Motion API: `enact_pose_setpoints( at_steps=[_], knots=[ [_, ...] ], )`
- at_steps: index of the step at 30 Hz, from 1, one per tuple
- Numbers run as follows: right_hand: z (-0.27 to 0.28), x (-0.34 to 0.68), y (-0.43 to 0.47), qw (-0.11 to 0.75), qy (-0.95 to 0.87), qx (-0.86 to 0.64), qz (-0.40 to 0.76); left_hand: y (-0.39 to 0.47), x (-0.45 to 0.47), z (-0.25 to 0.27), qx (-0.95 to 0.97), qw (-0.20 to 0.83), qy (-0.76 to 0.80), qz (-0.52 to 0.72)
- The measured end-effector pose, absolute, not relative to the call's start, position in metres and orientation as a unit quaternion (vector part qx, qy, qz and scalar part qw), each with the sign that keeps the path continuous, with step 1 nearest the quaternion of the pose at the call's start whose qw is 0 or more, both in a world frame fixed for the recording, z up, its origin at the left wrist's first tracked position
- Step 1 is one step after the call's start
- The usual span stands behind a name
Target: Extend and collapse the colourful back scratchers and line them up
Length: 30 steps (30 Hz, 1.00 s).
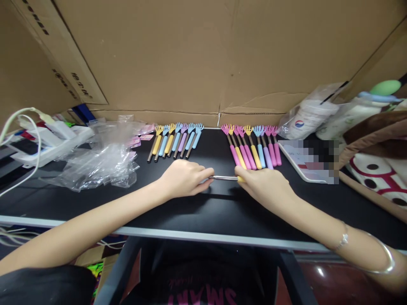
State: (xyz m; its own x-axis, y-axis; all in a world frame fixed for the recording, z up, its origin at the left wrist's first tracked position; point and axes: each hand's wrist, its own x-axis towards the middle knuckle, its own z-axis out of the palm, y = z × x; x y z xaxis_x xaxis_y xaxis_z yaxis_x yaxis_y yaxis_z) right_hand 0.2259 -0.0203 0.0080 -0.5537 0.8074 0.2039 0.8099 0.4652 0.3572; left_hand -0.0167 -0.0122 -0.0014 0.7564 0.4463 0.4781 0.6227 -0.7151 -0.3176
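Between my hands, level above the black table, is a back scratcher (225,178) with a thin metal rod and a yellow part at its right end. Its claw head does not show. My left hand (186,178), closed, pinches the left tip of the rod. My right hand (269,186) is wrapped around the yellow part and covers most of it. Behind the left hand lies a row of back scratchers (176,142) in yellow, blue and purple. A second row (252,148), pink, yellow, blue and purple with dark rods showing, lies behind the right hand.
Crumpled clear plastic bags (104,156) lie on the left, near a white power strip (51,142) with cables. At right are a phone (302,163), a bagged cup (313,118), a bottle and a fabric bag (378,169). Cardboard (178,55) walls the back.
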Motion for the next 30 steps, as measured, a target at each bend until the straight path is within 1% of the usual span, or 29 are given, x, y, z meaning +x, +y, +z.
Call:
enact_pose_setpoints(
  at_steps=[6,13,18,22,27,30],
  knots=[
    [0.013,0.216,-0.020,-0.024,-0.846,-0.497,-0.192,-0.014,-0.006,0.000,-0.900,0.219,-0.327,-0.188],
    [0.008,0.214,-0.021,-0.018,-0.857,-0.485,-0.171,-0.020,-0.001,0.002,-0.899,0.164,-0.357,-0.194],
    [0.009,0.216,-0.021,-0.015,-0.848,-0.497,-0.182,-0.020,0.002,0.003,-0.902,0.151,-0.366,-0.173],
    [0.005,0.223,-0.020,0.034,-0.871,-0.449,-0.197,-0.014,-0.003,0.000,-0.917,0.160,-0.334,-0.149],
    [0.003,0.230,-0.019,0.124,-0.887,-0.368,-0.248,-0.013,-0.012,0.006,-0.916,0.231,-0.296,-0.141],
    [0.007,0.238,-0.018,0.150,-0.883,-0.343,-0.283,-0.015,-0.017,0.014,-0.910,0.263,-0.279,-0.155]
  ],
)
